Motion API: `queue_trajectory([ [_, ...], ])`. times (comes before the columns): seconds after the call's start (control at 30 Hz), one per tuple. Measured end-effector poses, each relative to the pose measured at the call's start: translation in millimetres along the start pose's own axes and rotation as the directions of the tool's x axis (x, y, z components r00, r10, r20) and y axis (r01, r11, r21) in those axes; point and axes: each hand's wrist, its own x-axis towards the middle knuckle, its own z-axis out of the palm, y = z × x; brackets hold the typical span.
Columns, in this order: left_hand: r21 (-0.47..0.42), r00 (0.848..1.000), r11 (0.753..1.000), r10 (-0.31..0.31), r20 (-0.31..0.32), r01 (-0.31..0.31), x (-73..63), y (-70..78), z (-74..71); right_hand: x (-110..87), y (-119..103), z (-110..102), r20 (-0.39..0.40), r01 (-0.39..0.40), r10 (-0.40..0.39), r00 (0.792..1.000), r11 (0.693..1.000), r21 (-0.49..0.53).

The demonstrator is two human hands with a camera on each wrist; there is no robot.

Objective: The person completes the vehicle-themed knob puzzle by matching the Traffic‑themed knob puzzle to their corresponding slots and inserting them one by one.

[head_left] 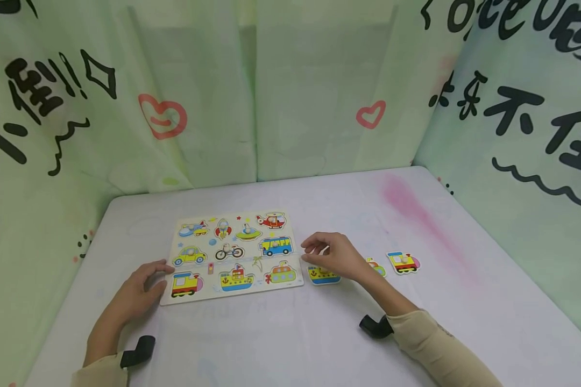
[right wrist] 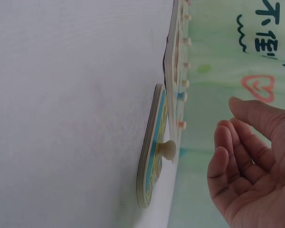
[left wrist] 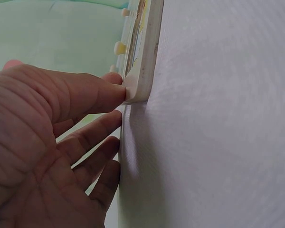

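Note:
A wooden vehicle puzzle board (head_left: 237, 255) lies flat on the table, with knobbed pieces such as a yellow car (head_left: 190, 256) and a blue bus (head_left: 276, 245) in it. At the board's left edge is my left hand (head_left: 137, 293); its thumb (left wrist: 104, 97) touches the corner and the other fingers are spread loosely. My right hand (head_left: 336, 255) hovers beyond the board's right edge, fingers loosely bent around nothing. Below it lies a loose ship piece (head_left: 324, 276), its knob (right wrist: 167, 149) showing in the right wrist view. My right forearm partly hides a submarine piece (head_left: 377, 267).
A loose train piece (head_left: 403, 263) lies to the right of the submarine. The table (head_left: 252, 344) has a white cover with a pink stain (head_left: 416, 209) at the right. Pale green curtains (head_left: 314, 64) with black writing and hearts enclose its back and sides.

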Motion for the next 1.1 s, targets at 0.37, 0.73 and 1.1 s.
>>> queue_trajectory([
  [0.37, -0.004, 1.0, 1.0, 0.006, -0.001, -0.006, -1.3, 2.9, -0.4, -12.0, 1.9, -11.7, -0.013, -0.025, 0.024, 1.0, 1.0, -0.011],
  [0.73, -0.006, 1.0, 1.0, 0.009, 0.001, -0.009, -1.9, 3.0, -1.5, -29.8, 16.4, -28.8, -0.078, -0.047, 0.045, 0.996, 0.999, -0.018],
  [1.1, -0.014, 1.0, 1.0, 0.007, 0.003, -0.007, -1.0, 1.6, -0.6, -47.6, 34.7, -51.9, -0.154, -0.096, 0.09, 0.984, 0.995, -0.036],
])
